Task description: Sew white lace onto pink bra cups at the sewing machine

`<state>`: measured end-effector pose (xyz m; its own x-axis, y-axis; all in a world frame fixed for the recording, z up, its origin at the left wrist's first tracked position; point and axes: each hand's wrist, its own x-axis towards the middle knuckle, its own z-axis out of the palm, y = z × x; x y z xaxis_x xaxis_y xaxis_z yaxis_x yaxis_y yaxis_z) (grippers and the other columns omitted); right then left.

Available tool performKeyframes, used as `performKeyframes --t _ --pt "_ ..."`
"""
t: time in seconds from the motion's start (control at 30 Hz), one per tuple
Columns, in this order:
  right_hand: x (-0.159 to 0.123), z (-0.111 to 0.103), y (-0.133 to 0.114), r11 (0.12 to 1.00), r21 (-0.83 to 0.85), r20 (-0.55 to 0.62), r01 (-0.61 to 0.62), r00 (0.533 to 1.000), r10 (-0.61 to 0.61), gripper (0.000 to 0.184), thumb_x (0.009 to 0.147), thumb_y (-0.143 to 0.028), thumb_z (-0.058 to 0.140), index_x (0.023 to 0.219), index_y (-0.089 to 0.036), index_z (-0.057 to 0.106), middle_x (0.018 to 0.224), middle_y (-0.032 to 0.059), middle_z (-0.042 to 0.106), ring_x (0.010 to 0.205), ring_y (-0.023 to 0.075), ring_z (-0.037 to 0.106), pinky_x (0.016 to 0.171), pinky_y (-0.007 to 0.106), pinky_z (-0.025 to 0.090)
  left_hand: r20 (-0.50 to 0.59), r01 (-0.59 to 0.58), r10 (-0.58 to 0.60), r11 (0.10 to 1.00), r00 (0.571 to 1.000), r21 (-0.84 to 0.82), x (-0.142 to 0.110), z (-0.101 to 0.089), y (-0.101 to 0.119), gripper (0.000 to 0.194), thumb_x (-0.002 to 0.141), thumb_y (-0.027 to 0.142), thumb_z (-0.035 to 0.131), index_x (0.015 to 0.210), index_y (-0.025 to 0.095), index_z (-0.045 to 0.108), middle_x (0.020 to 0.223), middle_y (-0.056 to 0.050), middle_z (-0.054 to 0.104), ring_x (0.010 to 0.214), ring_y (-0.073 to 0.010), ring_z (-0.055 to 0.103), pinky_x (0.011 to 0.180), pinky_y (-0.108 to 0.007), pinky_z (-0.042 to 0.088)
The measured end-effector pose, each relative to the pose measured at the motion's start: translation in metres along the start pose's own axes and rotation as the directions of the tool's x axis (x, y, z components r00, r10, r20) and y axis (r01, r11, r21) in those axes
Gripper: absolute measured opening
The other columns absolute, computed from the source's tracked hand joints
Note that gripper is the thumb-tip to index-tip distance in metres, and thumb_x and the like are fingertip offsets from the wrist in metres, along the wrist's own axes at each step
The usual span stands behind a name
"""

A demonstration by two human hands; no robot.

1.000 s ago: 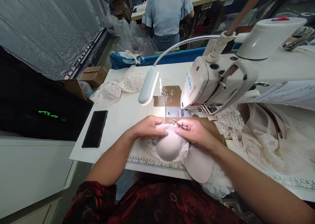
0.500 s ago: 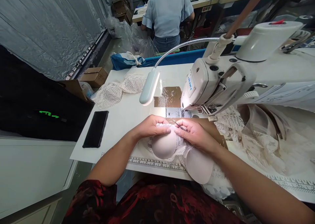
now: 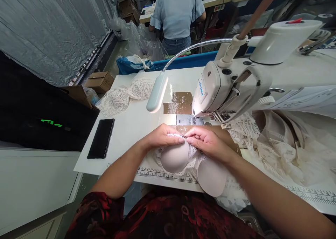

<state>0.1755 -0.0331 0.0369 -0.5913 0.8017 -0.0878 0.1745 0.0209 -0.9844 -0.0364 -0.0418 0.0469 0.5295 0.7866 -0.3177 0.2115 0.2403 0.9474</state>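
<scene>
A pale pink padded bra with white lace edging (image 3: 175, 158) lies at the front of the sewing table, its second cup hanging over the table's edge. My left hand (image 3: 164, 136) pinches the top lace of one cup between thumb and fingers. Close beside it, my right hand (image 3: 203, 140) is closed on a slim, pointed metal tool (image 3: 184, 136). The tool's tip meets the lace by my left thumb; most of it is hidden in my fingers, so its exact kind is unclear. Behind both hands stands the sewing machine (image 3: 210, 88), its needle area just beyond my fingertips.
A lamp (image 3: 157, 93) on a bendable neck hangs above the table. At left lie a black phone (image 3: 101, 138) and a white lace bra (image 3: 115, 100). Several beige cups and lace pieces (image 3: 275, 141) are heaped at right. Another person (image 3: 174, 14) sits beyond the table.
The cup has shifted slightly left with my left hand. In my right hand the tool has turned, and its tip has come to the lace by my left thumb.
</scene>
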Motion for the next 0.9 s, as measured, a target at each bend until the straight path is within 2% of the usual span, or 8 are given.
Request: performKeyframes --t 0.2,0.3,0.37,0.53,0.67,0.73,0.83,0.9 --pt "-0.002 -0.003 0.002 0.999 -0.015 0.021 -0.040 0.999 0.041 0.025 0.081 -0.043 0.061 0.087 -0.018 0.062 0.076 0.0021 0.061 0.068 0.0149 0.056 0.059 0.028 0.045 -0.004 0.025 -0.026 0.999 1.000 -0.027 0.001 0.001 -0.002 0.030 0.073 0.041 0.073 0.074 0.010 0.068 0.064 0.000 0.054 0.060 -0.0088 0.045 0.052 -0.021 0.035" --pt "0.000 0.002 0.001 0.998 -0.065 0.034 0.002 0.999 0.001 0.021 0.082 -0.040 0.060 0.086 -0.019 0.062 0.078 0.0022 0.062 0.071 0.0157 0.057 0.062 0.028 0.045 0.021 0.045 -0.044 0.998 0.999 -0.042 0.002 0.003 -0.004 0.039 0.070 0.044 0.075 0.058 0.011 0.057 0.054 0.004 0.042 0.052 -0.0063 0.035 0.047 -0.021 0.027" --pt "0.002 0.004 0.000 0.992 -0.120 -0.017 0.038 0.999 -0.040 0.019 0.083 -0.038 0.058 0.081 -0.019 0.062 0.079 0.0022 0.063 0.073 0.0161 0.057 0.064 0.028 0.044 0.025 0.055 -0.055 0.998 0.998 -0.017 0.002 0.005 -0.004 0.040 0.070 0.046 0.074 0.057 0.012 0.056 0.053 0.004 0.043 0.051 -0.0066 0.036 0.047 -0.021 0.026" --pt "-0.008 -0.018 -0.011 0.956 -0.291 -0.096 -0.038 0.995 0.011 0.029 0.084 -0.047 0.054 0.094 -0.021 0.061 0.073 -0.0002 0.062 0.066 0.0156 0.056 0.058 0.027 0.039 -0.138 0.054 -0.023 0.972 0.990 0.229 0.001 -0.001 -0.006 0.034 0.077 0.047 0.066 0.077 0.013 0.067 0.072 -0.003 0.062 0.067 -0.0150 0.054 0.056 -0.023 0.039" --pt "-0.047 -0.045 -0.021 0.803 -0.569 -0.131 -0.180 0.983 0.127 0.047 0.071 -0.055 0.067 0.104 -0.022 0.061 0.083 0.0037 0.067 0.072 0.0197 0.058 0.059 0.028 0.036 -0.358 0.061 0.094 0.915 0.929 0.399 -0.002 -0.015 -0.008 0.035 0.080 0.048 0.060 0.088 0.015 0.066 0.094 -0.007 0.066 0.087 -0.0227 0.059 0.070 -0.028 0.044" --pt "-0.069 -0.047 -0.016 0.739 -0.626 -0.194 -0.250 0.967 0.163 0.045 0.070 -0.050 0.070 0.104 -0.021 0.062 0.093 0.0065 0.068 0.078 0.0221 0.059 0.061 0.029 0.036 -0.339 0.074 0.096 0.887 0.936 0.455 -0.007 -0.016 -0.004 0.035 0.077 0.048 0.063 0.095 0.017 0.064 0.103 -0.007 0.064 0.096 -0.0249 0.059 0.077 -0.030 0.045" --pt "-0.090 -0.037 -0.003 0.691 -0.664 -0.244 -0.286 0.956 0.161 0.018 0.078 -0.037 0.062 0.088 -0.021 0.062 0.079 0.0040 0.066 0.070 0.0201 0.056 0.058 0.028 0.033 -0.267 0.115 0.068 0.782 0.961 0.612 -0.015 -0.004 0.006 0.041 0.070 0.042 0.068 0.103 0.020 0.059 0.110 -0.006 0.060 0.100 -0.0261 0.057 0.081 -0.031 0.044" --pt "-0.096 -0.029 0.004 0.700 -0.666 -0.253 -0.258 0.961 0.113 0.014 0.083 -0.031 0.056 0.074 -0.021 0.057 0.071 0.0023 0.062 0.066 0.0183 0.054 0.057 0.028 0.032 -0.235 0.137 0.044 0.702 0.971 0.699 -0.019 0.007 0.012 0.034 0.071 0.038 0.064 0.099 0.020 0.057 0.103 -0.004 0.060 0.093 -0.0242 0.057 0.075 -0.031 0.042"
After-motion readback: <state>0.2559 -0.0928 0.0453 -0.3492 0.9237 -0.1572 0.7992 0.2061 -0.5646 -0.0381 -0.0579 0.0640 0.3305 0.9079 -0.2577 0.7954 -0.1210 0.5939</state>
